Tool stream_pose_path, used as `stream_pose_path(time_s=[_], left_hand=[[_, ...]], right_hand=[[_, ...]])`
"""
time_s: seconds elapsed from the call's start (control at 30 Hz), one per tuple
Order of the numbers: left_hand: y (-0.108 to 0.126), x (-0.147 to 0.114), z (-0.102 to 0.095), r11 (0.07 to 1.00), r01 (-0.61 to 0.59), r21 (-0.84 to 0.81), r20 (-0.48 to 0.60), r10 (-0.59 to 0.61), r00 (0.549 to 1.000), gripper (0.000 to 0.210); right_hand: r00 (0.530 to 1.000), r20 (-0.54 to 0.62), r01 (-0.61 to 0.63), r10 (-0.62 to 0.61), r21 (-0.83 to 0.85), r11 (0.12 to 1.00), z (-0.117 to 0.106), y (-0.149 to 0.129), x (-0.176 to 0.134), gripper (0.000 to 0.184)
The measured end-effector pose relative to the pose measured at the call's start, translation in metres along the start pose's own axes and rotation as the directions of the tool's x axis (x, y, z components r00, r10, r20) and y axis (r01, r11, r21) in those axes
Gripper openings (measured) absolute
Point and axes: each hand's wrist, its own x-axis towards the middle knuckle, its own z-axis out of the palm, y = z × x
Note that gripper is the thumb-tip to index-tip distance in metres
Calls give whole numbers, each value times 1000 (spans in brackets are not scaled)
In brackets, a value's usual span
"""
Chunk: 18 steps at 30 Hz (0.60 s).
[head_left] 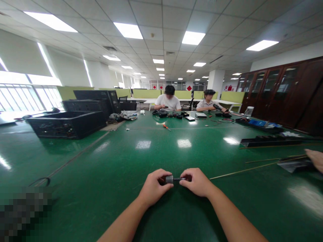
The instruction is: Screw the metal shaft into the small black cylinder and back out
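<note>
1. Two-handedly holding a grey metal cylinder [169, 179] and a narrow dark shaft [177, 179] in line over the green tabletop [113, 158], directly in front of the body.
2. Gripping the cylinder between thumb and fingers of the left hand [154, 186].
3. Pinching the shaft's outer end in the right hand [198, 182], just beside a thin brass-coloured rod [242, 171].
4. Facing an orange-handled screwdriver [165, 126], well beyond both hands.

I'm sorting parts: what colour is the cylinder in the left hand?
The cylinder looks grey in the head view.
</note>
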Motion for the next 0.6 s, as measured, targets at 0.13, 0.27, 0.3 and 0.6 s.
stream_pose_path(time_s=[0.13, 0.27, 0.3, 0.6], left_hand=[[-1, -1, 0, 1000, -2, -4, -2, 2, 1000, 27], [-1, -1, 0, 1000, 9, -3, -1, -9, 1000, 27], [-1, -1, 0, 1000, 11, -3, -2, -11, 1000, 27], [0, 0, 0, 1000, 25, -6, 0, -25, 1000, 27]], right_hand=[[1000, 2, -6, 6, 3, 1000, 0, 1, 0, 14], [1000, 4, -22, 22, 1, 1000, 0, 2, 0, 14], [1000, 6, -27, 27, 2, 1000, 0, 3, 0, 15], [999, 1, -36, 36, 3, 999, -2, 2, 0, 15]])
